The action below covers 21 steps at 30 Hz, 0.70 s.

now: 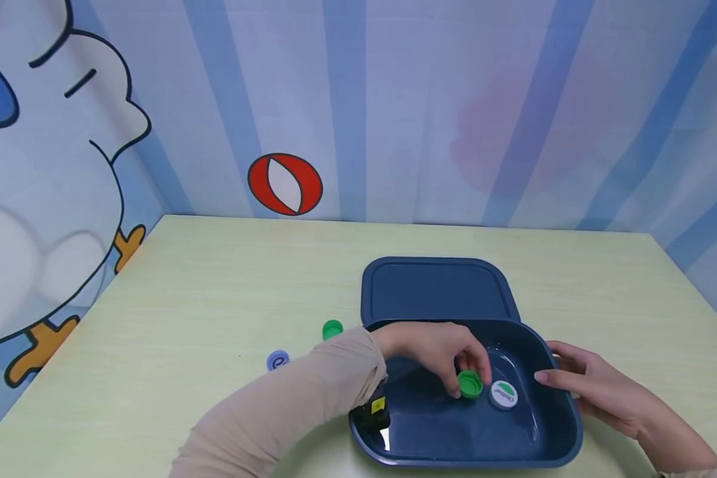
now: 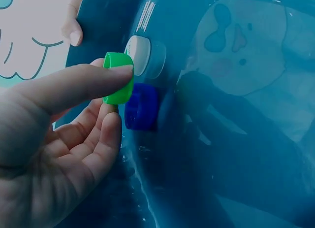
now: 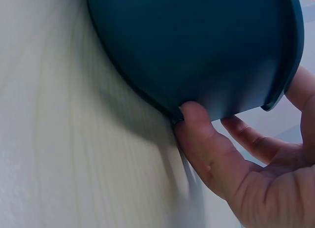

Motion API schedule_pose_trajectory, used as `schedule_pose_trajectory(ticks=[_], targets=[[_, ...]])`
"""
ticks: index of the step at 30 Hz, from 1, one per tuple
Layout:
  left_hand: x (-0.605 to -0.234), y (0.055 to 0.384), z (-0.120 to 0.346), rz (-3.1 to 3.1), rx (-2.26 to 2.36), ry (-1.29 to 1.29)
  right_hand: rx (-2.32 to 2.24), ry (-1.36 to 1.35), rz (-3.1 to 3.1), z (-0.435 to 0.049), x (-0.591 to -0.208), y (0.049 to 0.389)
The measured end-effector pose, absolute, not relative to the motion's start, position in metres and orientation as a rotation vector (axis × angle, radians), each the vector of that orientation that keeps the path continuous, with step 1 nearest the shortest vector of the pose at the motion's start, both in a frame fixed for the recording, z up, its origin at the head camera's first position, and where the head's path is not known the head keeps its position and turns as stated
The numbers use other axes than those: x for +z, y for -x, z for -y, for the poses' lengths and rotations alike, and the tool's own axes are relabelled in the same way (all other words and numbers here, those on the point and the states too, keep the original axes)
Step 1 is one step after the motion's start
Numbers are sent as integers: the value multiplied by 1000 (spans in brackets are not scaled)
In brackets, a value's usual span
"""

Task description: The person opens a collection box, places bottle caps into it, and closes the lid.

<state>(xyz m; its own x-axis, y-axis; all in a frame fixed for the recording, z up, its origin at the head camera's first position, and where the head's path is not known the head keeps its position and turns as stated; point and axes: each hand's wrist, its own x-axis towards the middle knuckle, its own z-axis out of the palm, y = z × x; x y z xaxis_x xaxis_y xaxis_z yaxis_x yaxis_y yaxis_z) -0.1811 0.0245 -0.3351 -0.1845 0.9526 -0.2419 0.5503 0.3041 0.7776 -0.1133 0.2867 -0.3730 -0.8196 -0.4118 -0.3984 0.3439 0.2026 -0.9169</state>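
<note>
My left hand (image 1: 442, 348) reaches down into a dark blue plastic box (image 1: 454, 438). Between thumb and fingers it pinches a green bottle cap (image 1: 469, 384), hollow side facing up in the head view. Right beside that cap lies a white bottle cap (image 1: 504, 394) with a green mark on its top. The left wrist view also shows a blue bottle cap (image 2: 141, 107) in the box, just past the held one. My right hand (image 1: 603, 392) grips the box's right side, thumb over the rim and fingers against the outside of the wall (image 3: 197, 46).
Flat behind the box lies its dark blue lid (image 1: 439, 289). To the left on the pale wooden table (image 1: 155, 299) are another green cap (image 1: 332, 329) and a bluish-purple cap (image 1: 277, 360), both close to my left sleeve (image 1: 287, 411). A printed curtain (image 1: 394, 119) hangs behind.
</note>
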Motion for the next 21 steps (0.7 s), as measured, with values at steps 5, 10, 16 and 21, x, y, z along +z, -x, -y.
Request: schedule_pose_trajectory(ticks=[5,10,16,21], targets=[[-339,180,-30,-1862,623,-1375,-1667,58,-1903,-287,-373,114],[-339,178,-34,-1849,589,-1436,-1675,72,-1891,-287,-373,114],[-338,175,-38,-1812,557,-1509,-1678,70,-1890,-288,-373,114],[-340,172,-41,-1829,473,-1531,-1663,53,-1904,-287,-373,114]])
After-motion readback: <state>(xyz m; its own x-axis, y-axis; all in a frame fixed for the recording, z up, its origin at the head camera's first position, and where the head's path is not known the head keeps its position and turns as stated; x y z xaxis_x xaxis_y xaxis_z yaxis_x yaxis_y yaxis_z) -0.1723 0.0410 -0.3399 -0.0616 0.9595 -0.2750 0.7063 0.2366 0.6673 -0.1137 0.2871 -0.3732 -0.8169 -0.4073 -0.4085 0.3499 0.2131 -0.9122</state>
